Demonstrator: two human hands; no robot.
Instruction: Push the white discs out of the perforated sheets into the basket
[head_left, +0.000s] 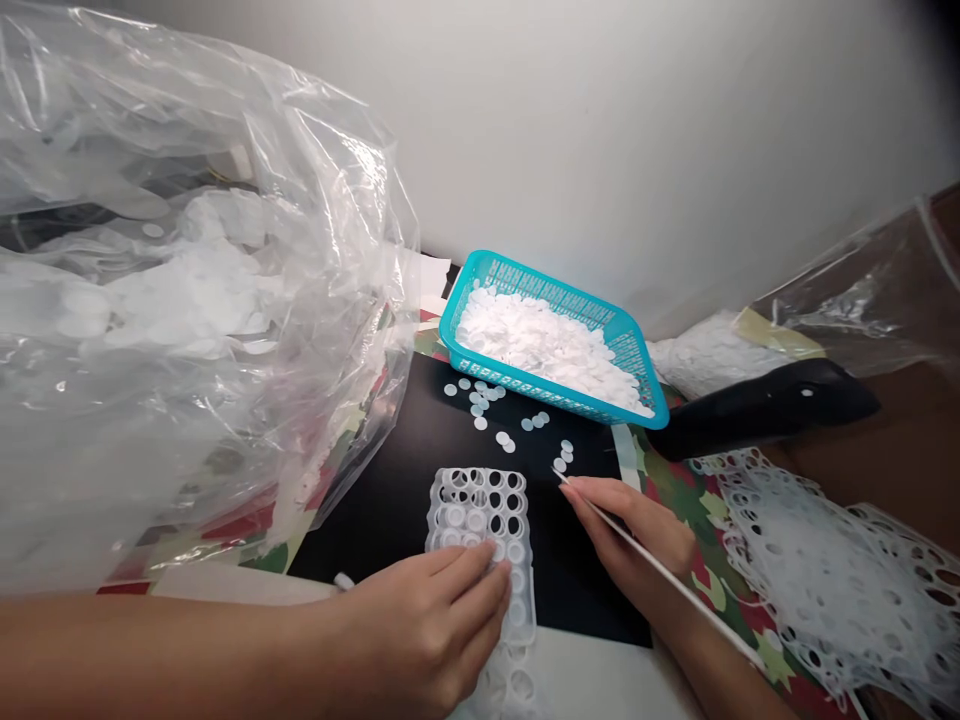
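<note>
My left hand (442,620) lies over a stack of translucent plastic sheets (517,590) with rows of round holes. Its fingers are bent close together, fingertips pressed on the sheets; the thumb is hidden. Some of the holes are filled by round discs, while those toward the far end show black through them. In a pinch, my right hand (637,530) holds a thin white stick (667,570). The stick's tip is close to a few small white discs (560,465) on the black mat (375,520). More loose discs (480,400) are scattered farther back.
Behind the mat stands a turquoise basket (555,396) heaped with white discs (540,340). A large clear plastic bag (315,250) of white pieces fills the left. On the right are a black handle-like object (772,405) and a pile of perforated plastic sheets (847,580).
</note>
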